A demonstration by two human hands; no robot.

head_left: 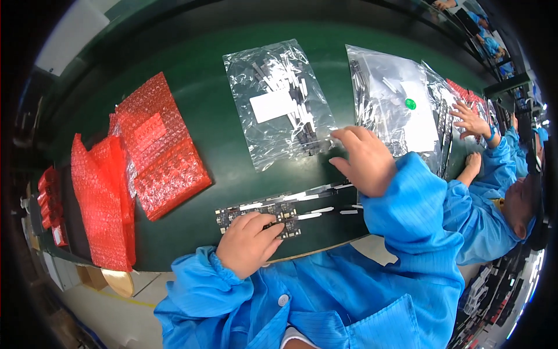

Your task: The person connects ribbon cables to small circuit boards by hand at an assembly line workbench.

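A black circuit board panel [289,225] with small gold and pale parts lies near the table's front edge. My left hand [244,243] rests on it, fingers laid over its surface. Thin strips with white ends [317,213] extend from the board's right side. My right hand [367,160] hovers farther out, thumb and forefinger apart, with nothing visible between them. Its fingertips are by the right lower edge of a clear plastic bag [250,134] that holds several black and white strips. Whether they touch the bag, I cannot tell.
Red bubble-wrap packages [174,180] lie at the left of the green table [200,104]. Another clear bag [378,87] with strips and a green round sticker [410,103] lies to the right. A co-worker's hand [469,121] reaches over more bags there.
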